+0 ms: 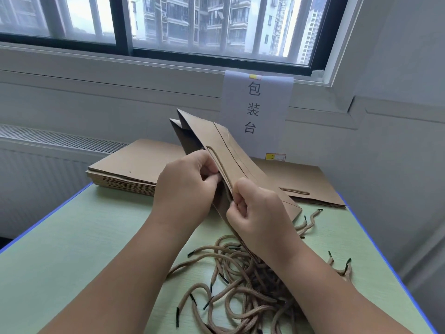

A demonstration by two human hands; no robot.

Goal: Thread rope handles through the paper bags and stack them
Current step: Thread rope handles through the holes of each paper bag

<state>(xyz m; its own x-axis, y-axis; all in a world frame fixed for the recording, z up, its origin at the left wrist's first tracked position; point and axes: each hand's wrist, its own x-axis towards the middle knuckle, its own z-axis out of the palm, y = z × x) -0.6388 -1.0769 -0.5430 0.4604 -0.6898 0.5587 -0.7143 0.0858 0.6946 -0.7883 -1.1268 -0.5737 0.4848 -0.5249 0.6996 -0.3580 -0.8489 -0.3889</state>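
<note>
Loose ropes lie heaped on the surface below, while the left hand and right hand, fingers curled, pinch the tilted paper bag between them.

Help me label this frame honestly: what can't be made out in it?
1. Head view: any rope end at the held bag is hidden by the left hand and right hand.
2. The rope pile runs under the right forearm and off the bottom edge.
3. The yellow label: print too small to read.
4. The right stack sits partly behind the held bag.
</note>
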